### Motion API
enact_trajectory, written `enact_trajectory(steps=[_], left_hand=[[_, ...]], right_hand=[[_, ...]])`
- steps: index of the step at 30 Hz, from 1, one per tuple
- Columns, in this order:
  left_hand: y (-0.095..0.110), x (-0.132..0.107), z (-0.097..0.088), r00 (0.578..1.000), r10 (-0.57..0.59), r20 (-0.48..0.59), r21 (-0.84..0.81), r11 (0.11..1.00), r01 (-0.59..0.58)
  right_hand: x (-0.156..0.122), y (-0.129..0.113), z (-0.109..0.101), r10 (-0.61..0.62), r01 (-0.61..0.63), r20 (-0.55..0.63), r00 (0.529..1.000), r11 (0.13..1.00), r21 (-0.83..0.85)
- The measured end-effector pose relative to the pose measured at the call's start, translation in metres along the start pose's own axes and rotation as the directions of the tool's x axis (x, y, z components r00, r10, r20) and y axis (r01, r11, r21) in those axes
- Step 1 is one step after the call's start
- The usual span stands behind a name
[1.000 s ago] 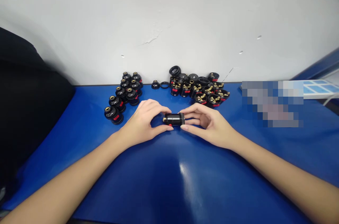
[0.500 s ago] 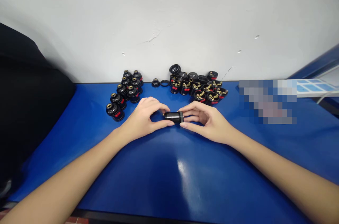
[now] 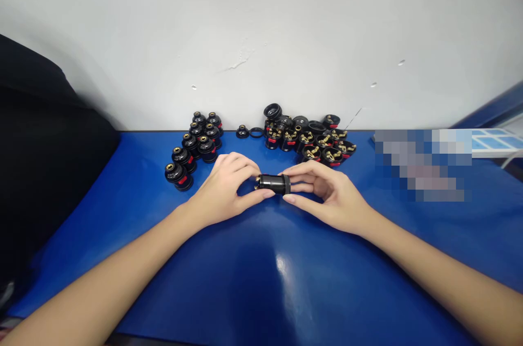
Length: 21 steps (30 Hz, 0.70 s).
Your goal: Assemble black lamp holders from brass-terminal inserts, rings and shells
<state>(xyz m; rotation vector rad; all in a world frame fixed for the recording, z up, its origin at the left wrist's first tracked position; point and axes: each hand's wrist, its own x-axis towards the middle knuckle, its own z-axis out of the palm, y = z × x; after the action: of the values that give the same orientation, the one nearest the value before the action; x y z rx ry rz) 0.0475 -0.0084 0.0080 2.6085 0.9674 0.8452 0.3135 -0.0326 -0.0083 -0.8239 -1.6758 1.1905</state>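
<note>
Glossy black, hard and plastic-looking, a cylindrical body with brass-coloured metal fittings (image 3: 273,184) lies sideways between the person's hands, over a shiny blue tabletop (image 3: 196,286). Whether it touches that surface cannot be told. The left hand (image 3: 229,185) is half curled, thumb on the near side and fingers behind, gripping the barrel. The right hand (image 3: 329,193), loosely cupped, pinches the wider dark ring (image 3: 287,184) at the other end between thumb and forefinger. The step in hand seems to be turning or seating this ring; the next move would call for a steady barrel and an even, square twist. Beyond stand smooth, dome-capped black units with red tabs (image 3: 178,176) and open black cups with bent brass-coloured contacts (image 3: 311,154).
</note>
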Motion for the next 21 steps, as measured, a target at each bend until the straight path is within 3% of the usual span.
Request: enact_trajectory(steps=[8, 14, 21], left_hand=[[0.0004, 0.0001, -0.0018, 0.998, -0.032, 0.046, 0.015, 0.999, 0.031], [0.0046, -0.0001, -0.0003, 1.000, 0.008, -0.008, -0.056, 0.998, -0.008], [0.0071, -0.0005, -0.0014, 1.000, -0.001, 0.029, 0.027, 1.000, 0.000]], right_hand=[[-0.0007, -0.0010, 0.0006, 0.023, -0.022, 0.029, 0.999, 0.999, -0.032], [-0.0002, 0.0002, 0.0003, 0.032, -0.031, 0.039, 0.999, 0.998, -0.047], [-0.0005, -0.0018, 0.0019, 0.023, -0.022, 0.039, 0.999, 0.999, -0.033]])
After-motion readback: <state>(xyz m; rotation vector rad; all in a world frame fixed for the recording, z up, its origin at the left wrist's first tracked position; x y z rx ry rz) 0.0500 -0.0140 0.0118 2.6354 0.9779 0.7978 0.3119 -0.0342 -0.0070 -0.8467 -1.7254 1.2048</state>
